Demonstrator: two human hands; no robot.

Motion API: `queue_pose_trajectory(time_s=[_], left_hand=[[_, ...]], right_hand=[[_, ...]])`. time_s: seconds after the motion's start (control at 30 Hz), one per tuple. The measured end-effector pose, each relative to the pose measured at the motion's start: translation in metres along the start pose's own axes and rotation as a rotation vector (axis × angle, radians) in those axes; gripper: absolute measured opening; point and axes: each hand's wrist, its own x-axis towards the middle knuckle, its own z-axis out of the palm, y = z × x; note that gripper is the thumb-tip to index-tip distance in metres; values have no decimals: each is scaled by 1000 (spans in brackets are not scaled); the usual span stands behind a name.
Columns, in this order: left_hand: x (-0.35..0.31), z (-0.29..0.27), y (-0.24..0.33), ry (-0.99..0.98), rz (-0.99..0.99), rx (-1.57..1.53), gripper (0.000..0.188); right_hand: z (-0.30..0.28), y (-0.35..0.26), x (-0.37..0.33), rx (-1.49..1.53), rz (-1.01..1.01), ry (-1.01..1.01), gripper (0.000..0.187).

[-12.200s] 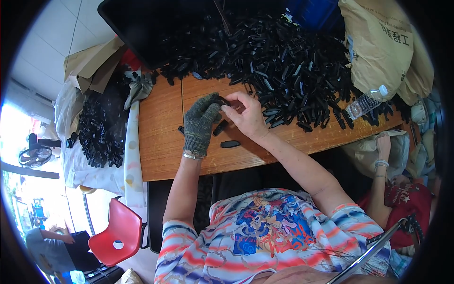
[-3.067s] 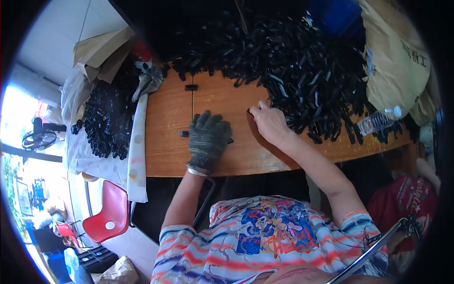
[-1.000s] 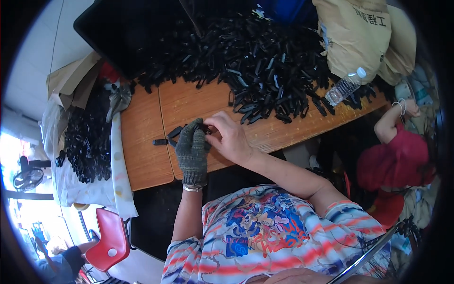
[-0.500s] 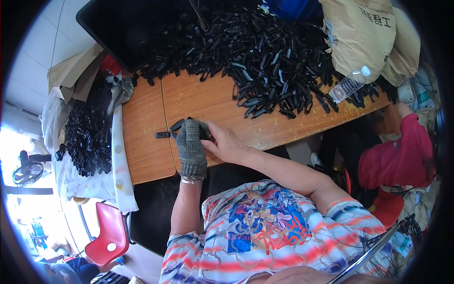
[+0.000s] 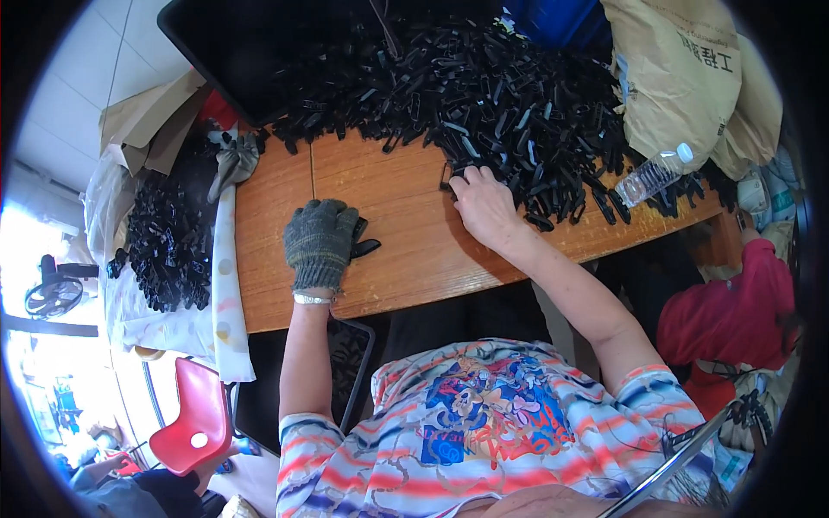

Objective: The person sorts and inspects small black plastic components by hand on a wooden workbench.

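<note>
My left hand (image 5: 319, 246), in a grey-green knitted glove, rests back up on the wooden table (image 5: 397, 250) with its fingers curled. Small elongated black plastic pieces (image 5: 366, 248) stick out at its thumb side; how much of them lies under the glove is hidden. At the near edge of a big heap of similar black plastic parts (image 5: 518, 129), my bare right hand (image 5: 488, 207) has its fingers bent down. Its fingertips touch the heap beside a loop-shaped black piece (image 5: 446, 177), and what they hold is hidden.
A clear plastic bottle (image 5: 654, 176) lies at the heap's right, by brown paper bags (image 5: 682, 86). A black bin (image 5: 229, 60) tips over the heap. More black parts (image 5: 168, 242) fill a lined container at left, beside a red chair (image 5: 190, 414). Another person's red sleeve (image 5: 717, 302) shows at right.
My hands were together over a black piece; they have parted. The right has moved out to the heap's edge. The left has turned back up and shifted slightly left. The view has shifted a little.
</note>
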Motion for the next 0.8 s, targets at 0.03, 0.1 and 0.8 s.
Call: queue_pose_trajectory(time_s=[0.03,0.1,0.8], left_hand=[[8,0,5,-34,-9,-14,29],[31,8,18,15,48,-70,29],[76,36,7,-99,248,-195,37]], right_hand=[[2,1,3,-1,1,4,30],[7,3,8,10,-74,82,19],[9,2,17,466,-252,2,34]])
